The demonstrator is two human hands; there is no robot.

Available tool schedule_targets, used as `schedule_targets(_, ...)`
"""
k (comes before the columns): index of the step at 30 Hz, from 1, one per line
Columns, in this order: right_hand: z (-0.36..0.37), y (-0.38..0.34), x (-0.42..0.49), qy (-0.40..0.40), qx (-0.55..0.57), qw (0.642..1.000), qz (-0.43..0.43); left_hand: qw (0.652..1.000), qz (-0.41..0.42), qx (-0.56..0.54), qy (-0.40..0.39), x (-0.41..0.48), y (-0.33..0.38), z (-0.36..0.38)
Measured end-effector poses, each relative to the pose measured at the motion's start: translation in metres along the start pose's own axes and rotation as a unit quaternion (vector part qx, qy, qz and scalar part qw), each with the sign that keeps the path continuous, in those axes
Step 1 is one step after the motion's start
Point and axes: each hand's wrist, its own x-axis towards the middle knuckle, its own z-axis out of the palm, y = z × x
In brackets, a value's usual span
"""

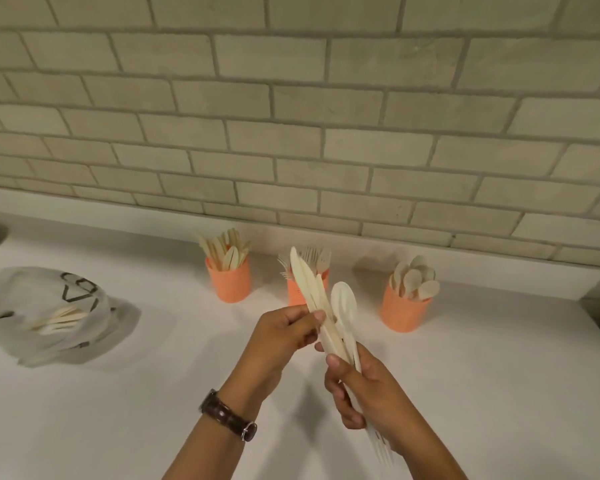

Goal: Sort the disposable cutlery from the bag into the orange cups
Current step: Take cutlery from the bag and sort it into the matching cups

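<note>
One cutlery bundle (313, 289) (fanned) rises from right hand (373, 393).

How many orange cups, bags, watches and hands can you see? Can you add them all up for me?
Orange cups: 3 (knife cup, fork cup, spoon cup)
Bag: 1
Watch: 1
Hands: 2 (left hand, right hand, both holding the cutlery bundle)
Total: 7
</note>
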Motion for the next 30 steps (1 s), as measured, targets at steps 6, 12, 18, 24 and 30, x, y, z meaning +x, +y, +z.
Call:
schedule_targets(6,0.029,0.002,0.014,0.001,0.021,0.999,0.025,0.998,0.004,-0.062,-0.024,0.016,0.008,-0.044)
schedule_targets(12,0.076,0.017,0.038,0.034,0.026,0.998,0.055,0.996,0.026,-0.086,-0.018,0.033,0.018,-0.109)
schedule_targets(18,0.127,0.024,0.071,0.131,0.051,0.988,0.067,0.994,0.076,-0.08,0.02,0.054,0.032,-0.192)
schedule_targets(24,0.153,0.023,0.089,0.212,0.06,0.974,0.059,0.983,0.131,-0.052,0.116,0.089,0.045,-0.24)
schedule_targets(30,0.157,0.016,0.1,0.226,0.048,0.971,0.059,0.964,0.186,0.031,0.188,0.142,0.029,-0.236)
